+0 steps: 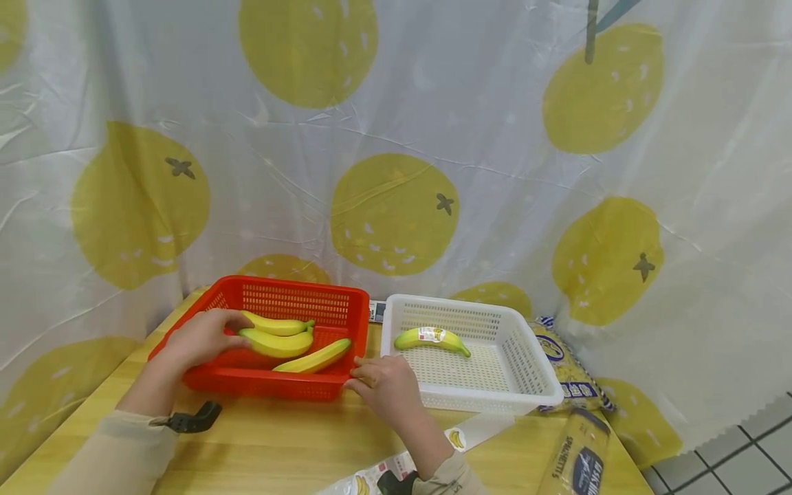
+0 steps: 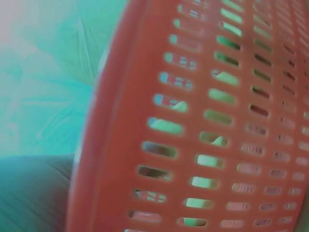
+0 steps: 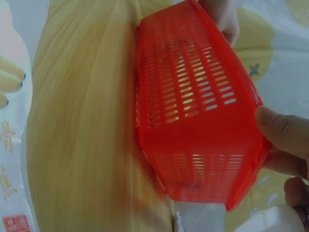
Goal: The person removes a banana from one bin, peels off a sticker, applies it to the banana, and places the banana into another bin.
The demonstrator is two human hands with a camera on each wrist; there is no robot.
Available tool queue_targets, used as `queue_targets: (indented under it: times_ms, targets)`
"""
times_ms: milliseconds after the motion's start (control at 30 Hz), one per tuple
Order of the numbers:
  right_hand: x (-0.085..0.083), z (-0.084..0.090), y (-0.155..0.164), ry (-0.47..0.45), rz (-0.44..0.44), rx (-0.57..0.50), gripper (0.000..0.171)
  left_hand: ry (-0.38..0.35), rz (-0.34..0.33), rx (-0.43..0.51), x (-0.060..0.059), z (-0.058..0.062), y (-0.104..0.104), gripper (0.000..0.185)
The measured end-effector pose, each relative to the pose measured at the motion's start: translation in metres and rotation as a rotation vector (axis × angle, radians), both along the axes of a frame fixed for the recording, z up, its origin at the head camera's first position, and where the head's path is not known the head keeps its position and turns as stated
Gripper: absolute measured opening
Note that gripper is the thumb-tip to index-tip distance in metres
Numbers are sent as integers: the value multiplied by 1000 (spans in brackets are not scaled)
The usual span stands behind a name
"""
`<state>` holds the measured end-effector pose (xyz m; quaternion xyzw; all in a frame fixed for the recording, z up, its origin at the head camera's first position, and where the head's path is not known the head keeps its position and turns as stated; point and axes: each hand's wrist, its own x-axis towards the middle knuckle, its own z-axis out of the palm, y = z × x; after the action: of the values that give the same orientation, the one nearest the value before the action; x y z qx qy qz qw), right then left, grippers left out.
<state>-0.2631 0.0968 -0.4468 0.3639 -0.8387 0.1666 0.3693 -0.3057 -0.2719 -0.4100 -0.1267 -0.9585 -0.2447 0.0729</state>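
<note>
A red plastic basket (image 1: 266, 385) stands on the left of the table with three bananas in it; the middle banana (image 1: 278, 344) lies close to my left hand (image 1: 204, 337). That hand reaches over the basket's left side, thumb and fingers apart at the bananas' ends. My right hand (image 1: 386, 385) grips the front right corner of the red basket. In the right wrist view the thumb (image 3: 282, 130) presses on its rim, fingers beyond it. The left wrist view shows only the slotted basket wall (image 2: 203, 116); the left fingers are hidden there.
A white basket (image 1: 458, 399) holding one labelled banana (image 1: 433, 337) stands right of the red one. A clear strip with banana pictures (image 1: 489, 430) lies in front. A yellow printed bag (image 1: 569, 371) and a spaghetti pack (image 1: 575, 454) are on the right. A lemon-print curtain (image 1: 482, 124) hangs behind.
</note>
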Motion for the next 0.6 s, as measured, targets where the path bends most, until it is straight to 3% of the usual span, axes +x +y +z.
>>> queue_targets:
  times_ms: [367,467,600]
  targets:
    - [-2,-6,0,19,57,-53,21,119,69,98,36,4,9,42]
    - [-2,-6,0,22,45,-37,21,124,80,185,47,0,10,46]
    - [1,-6,3,47,26,-1,20,102,66,368,63,-7,12,45]
